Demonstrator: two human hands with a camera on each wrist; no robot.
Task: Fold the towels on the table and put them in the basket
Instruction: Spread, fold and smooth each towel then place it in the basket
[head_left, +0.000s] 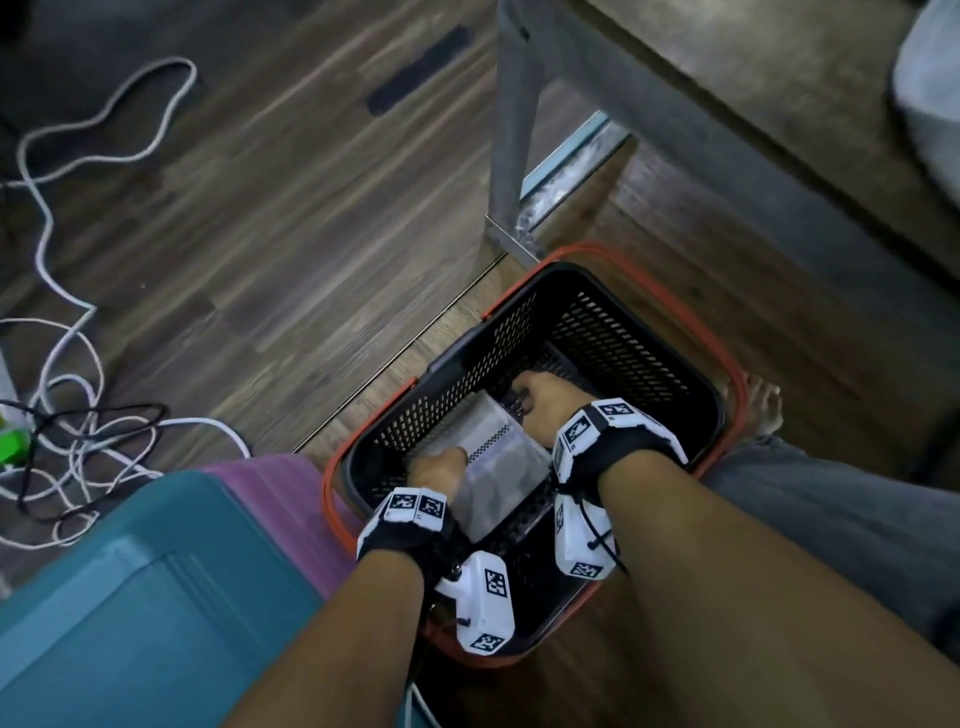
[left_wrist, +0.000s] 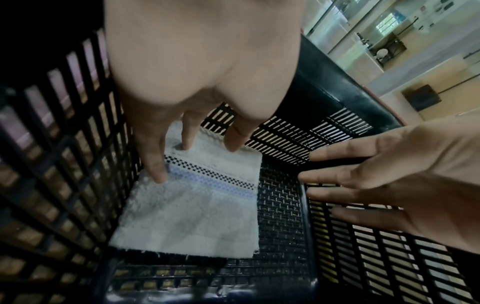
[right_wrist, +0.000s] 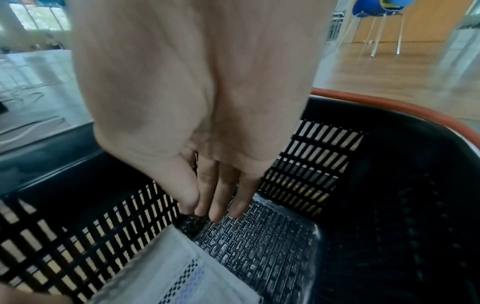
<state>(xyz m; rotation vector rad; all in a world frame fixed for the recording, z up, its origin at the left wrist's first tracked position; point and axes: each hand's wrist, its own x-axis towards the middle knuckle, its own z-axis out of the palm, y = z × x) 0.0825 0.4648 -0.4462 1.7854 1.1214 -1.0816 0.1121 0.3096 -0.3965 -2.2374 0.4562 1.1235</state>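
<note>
A folded white towel (head_left: 498, 457) (left_wrist: 197, 216) (right_wrist: 166, 273) with a checked black and blue band lies flat on the floor of the black basket (head_left: 613, 332) (left_wrist: 64, 164) (right_wrist: 389, 164), against its left wall. My left hand (head_left: 436, 465) (left_wrist: 191, 142) reaches down into the basket, and its straight fingertips press on the towel's far end. My right hand (head_left: 540, 395) (left_wrist: 363, 185) (right_wrist: 215, 205) is also inside the basket, just past the towel's right corner. Its fingers are straight and together, hold nothing, and point at the bare mesh floor.
The basket, with its orange handles (head_left: 675, 301), stands on the wooden floor by a metal table leg (head_left: 511, 130). A pale cloth (head_left: 930, 88) lies on the table at the top right. White cables (head_left: 62, 338) trail at left. A teal box (head_left: 130, 597) and purple mat (head_left: 280, 488) sit near left.
</note>
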